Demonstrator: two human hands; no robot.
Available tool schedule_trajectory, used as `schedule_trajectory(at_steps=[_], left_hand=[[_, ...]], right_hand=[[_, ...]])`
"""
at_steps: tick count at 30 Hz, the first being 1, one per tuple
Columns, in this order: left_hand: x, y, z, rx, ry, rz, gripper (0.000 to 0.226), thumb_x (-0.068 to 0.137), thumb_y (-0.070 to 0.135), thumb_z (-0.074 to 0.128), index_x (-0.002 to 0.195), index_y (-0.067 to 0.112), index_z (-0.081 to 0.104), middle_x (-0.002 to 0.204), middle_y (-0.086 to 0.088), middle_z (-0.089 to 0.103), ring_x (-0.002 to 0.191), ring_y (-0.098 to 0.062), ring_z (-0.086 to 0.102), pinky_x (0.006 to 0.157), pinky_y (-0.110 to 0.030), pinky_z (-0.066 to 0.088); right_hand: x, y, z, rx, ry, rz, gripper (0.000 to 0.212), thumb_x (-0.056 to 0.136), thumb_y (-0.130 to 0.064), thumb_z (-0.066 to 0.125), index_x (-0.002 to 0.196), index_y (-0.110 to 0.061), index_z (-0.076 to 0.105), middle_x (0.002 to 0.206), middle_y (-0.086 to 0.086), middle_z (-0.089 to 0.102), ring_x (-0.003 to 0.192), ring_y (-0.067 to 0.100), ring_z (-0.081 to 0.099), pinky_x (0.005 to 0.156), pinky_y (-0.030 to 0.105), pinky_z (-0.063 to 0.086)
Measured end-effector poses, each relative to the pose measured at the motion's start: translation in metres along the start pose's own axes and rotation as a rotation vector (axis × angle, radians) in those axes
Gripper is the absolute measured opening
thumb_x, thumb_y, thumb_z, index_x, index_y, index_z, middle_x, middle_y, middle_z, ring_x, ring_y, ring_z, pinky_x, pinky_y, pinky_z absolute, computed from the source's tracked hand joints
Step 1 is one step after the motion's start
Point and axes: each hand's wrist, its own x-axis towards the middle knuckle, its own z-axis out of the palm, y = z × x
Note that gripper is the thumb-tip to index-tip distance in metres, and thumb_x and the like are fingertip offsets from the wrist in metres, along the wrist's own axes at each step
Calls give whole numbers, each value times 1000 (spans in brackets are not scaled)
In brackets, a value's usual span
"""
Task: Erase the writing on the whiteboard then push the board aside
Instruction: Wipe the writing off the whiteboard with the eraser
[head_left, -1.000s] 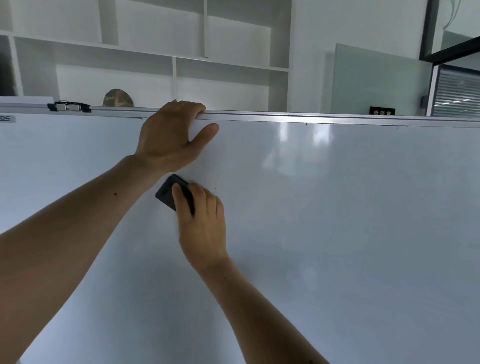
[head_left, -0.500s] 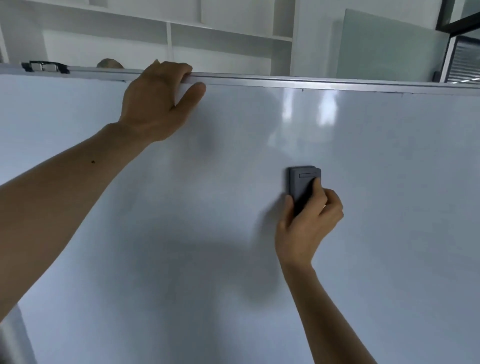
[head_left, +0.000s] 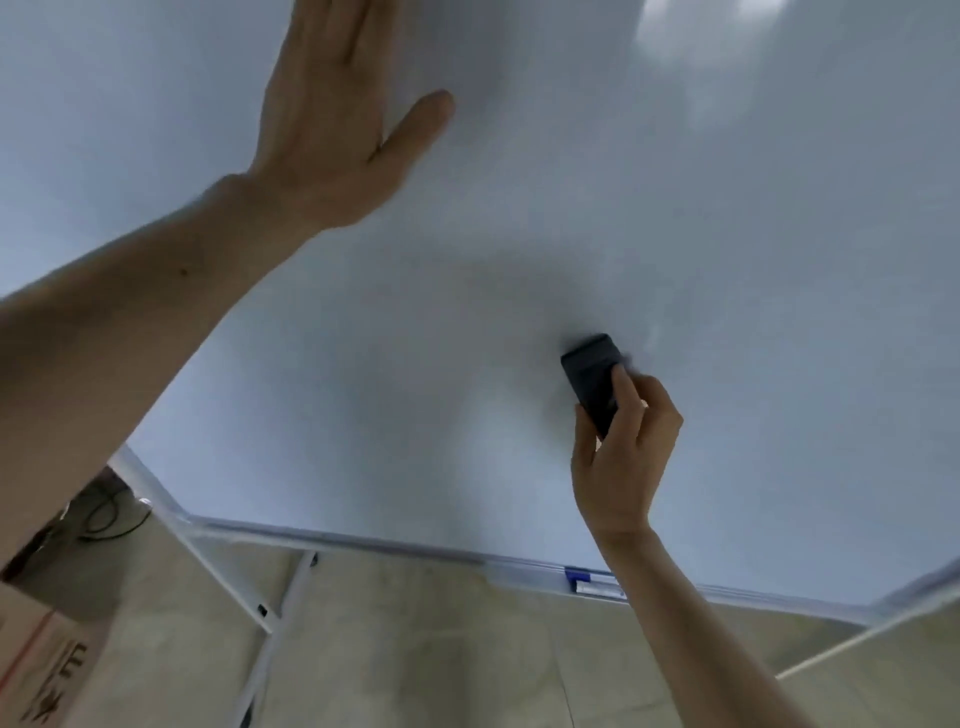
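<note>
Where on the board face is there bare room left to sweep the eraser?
The whiteboard is bare right of the right hand and eraser, out to its right edge. Another bare patch lies between the left hand and the bottom tray. The marker crowds the tray below the right forearm.

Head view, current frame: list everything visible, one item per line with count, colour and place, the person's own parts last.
whiteboard: one, white, fills most of the frame; no writing visible
eraser: one, dark grey, pressed on the board right of centre
marker: one, blue-capped, on the tray at the board's bottom edge
stand legs: white, under the board at lower left
cardboard box: one, brown, bottom left corner
cables: dark, on the floor at left
floor: beige, below the board
left hand: open, flat against the board, upper left
right hand: gripping the eraser
</note>
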Motion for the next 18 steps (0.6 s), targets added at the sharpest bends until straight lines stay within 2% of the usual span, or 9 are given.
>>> schedule_trajectory(at_steps=[1,2,3,6,11,14,16,18], left_hand=[[-18,6,12,4,6,37,77,100,49,42,148,-10,27,154,-28,30,143,-41,28,120,-41,23],[-36,12,23,15,-5,60,76,101,43,45,147,-14,25,155,-32,26,145,-44,24,122,-44,18],[-55,17,35,21,-31,78,75,101,39,45,147,-16,23,155,-35,24,145,-46,21,123,-45,12],[-110,33,67,19,-139,101,76,98,38,47,147,-16,22,154,-39,22,145,-48,18,124,-47,9],[-190,55,106,-2,-280,177,74,99,41,49,149,-8,25,156,-30,27,147,-41,23,123,-48,16],[-227,66,125,0,-343,227,72,100,45,45,149,-5,28,156,-26,30,148,-36,22,124,-46,16],[-245,72,134,-4,-377,242,71,100,46,44,149,-3,28,156,-25,31,149,-32,21,124,-45,14],[-259,76,143,0,-405,258,71,100,46,46,150,0,26,157,-22,31,149,-34,23,124,-46,15]], right_hand=[[-18,12,6,-46,-12,-98,38,91,-8,69,126,-3,55,125,-3,56,105,17,56,85,23,44],[-36,25,13,-127,-41,-209,41,90,-5,69,127,-1,53,122,13,56,103,30,56,85,35,46],[-55,37,19,-180,-75,-272,42,90,-6,69,128,-2,51,122,18,54,104,35,55,86,42,46],[-97,67,26,-226,-219,-358,42,88,-6,68,127,-5,51,123,15,54,104,34,53,90,42,43],[-162,127,33,-246,-668,-463,63,65,7,84,121,-2,55,119,20,64,106,33,54,95,42,42],[-188,151,40,-283,-895,-412,64,51,7,90,110,-2,64,112,16,68,99,34,63,91,41,47],[-197,161,47,-304,-968,-390,59,45,6,91,99,-4,69,107,11,69,91,33,67,84,39,51],[-204,170,54,-331,-1001,-394,54,45,4,91,94,-7,69,103,8,69,87,31,66,82,37,47]])
